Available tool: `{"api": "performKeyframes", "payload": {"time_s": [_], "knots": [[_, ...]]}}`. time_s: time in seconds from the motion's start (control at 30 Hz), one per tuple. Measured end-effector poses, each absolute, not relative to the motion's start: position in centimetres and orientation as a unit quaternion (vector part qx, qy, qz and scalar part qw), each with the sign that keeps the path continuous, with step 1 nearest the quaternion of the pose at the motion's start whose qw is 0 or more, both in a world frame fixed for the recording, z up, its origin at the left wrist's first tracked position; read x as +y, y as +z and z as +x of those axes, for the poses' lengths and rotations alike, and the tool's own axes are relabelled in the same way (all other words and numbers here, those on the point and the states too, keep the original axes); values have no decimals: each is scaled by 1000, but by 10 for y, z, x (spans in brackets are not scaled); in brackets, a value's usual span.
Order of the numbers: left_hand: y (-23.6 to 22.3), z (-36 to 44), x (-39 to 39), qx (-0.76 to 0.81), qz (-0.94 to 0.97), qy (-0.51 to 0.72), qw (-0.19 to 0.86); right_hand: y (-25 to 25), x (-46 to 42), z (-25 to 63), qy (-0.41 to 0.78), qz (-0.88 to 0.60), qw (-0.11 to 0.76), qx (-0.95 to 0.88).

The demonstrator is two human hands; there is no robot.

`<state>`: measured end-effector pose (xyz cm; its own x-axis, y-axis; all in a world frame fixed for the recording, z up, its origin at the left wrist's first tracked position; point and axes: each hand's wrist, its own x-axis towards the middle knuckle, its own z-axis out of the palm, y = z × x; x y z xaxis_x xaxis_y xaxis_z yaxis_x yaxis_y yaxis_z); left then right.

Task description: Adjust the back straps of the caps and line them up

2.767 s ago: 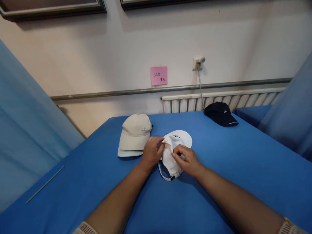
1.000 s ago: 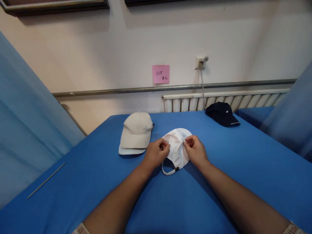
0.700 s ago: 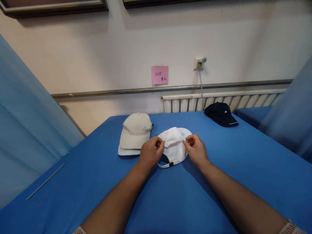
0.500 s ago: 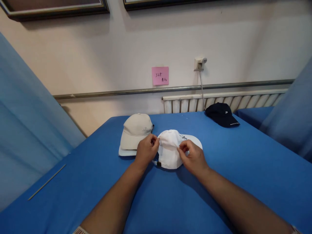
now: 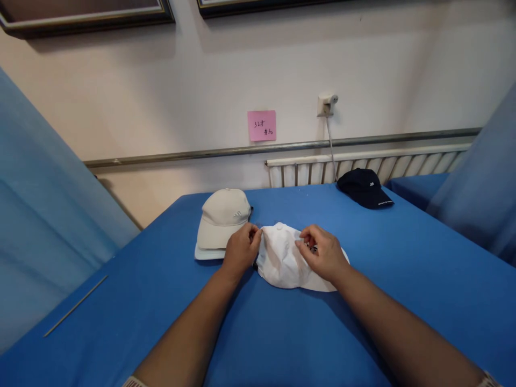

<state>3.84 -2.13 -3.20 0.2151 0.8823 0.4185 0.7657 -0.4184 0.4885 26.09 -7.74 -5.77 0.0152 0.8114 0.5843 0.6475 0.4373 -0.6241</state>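
Note:
A white baseball cap (image 5: 278, 260) lies on the blue-covered table between my hands, its brim pointing right and toward me. My left hand (image 5: 243, 247) pinches the cap's upper left edge between thumb and fingertips. Over the brim side hovers my right hand (image 5: 324, 253), with thumb and curled fingers slightly apart and nothing between them. It hides part of the brim and the dark print there. Just left of my left hand, a beige cap (image 5: 224, 215) rests on top of a pale cap (image 5: 207, 253), of which only the brim shows.
A navy cap (image 5: 365, 188) sits at the table's back right. On the left lies a thin stick (image 5: 76, 306). Behind the table are a radiator (image 5: 314, 173), a metal pipe (image 5: 201, 155) and a plugged-in cord (image 5: 331, 142). A blue curtain (image 5: 48, 204) hangs at the left.
The white cap has turned, its brim swinging from the far right side toward me. My right hand's fingers have come off the cap's fabric; my left hand stays at the left edge.

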Motion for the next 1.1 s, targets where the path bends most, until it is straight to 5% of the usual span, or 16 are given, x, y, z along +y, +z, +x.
{"api": "performKeyframes", "payload": {"time_s": [0.17, 0.47, 1.1], "knots": [[-32, 38, -21, 528, 781, 321, 89, -59, -78, 261, 73, -541, 409, -732], [-27, 43, -29, 517, 766, 359, 127, -75, -67, 259, 134, -566, 500, -641], [-25, 67, -56, 565, 776, 257, 113, -77, -69, 254, 165, -552, 516, -634]]}}
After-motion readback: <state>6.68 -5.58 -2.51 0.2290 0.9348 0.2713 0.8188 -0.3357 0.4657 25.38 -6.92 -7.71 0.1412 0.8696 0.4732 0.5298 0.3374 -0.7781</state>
